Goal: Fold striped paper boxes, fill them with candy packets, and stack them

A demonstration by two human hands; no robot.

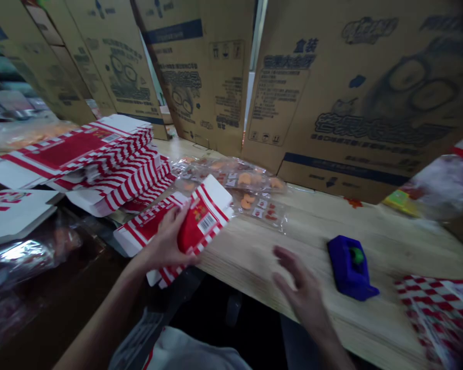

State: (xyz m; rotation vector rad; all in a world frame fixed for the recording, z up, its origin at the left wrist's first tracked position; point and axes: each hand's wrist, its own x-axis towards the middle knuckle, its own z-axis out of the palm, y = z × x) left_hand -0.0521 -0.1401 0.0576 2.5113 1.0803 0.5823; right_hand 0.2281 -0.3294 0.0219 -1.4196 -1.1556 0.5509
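My left hand (168, 237) is closed around a flat red-and-white striped carton (202, 216), lifted slightly off a small pile of the same cartons at the table's near edge. My right hand (299, 288) hovers over the wooden table (316, 221) with fingers spread and nothing in it. A blue tape dispenser (349, 267) with a green part on top lies just to its right. Clear packets of orange pieces (247, 190) lie beyond the carton.
A tall stack of flat striped cartons (108, 154) sits at the left. Large brown cardboard boxes (355, 92) wall the table's far side. Checked red-and-white wrappers (440, 303) lie at the right edge, plastic bags (27, 252) at the lower left.
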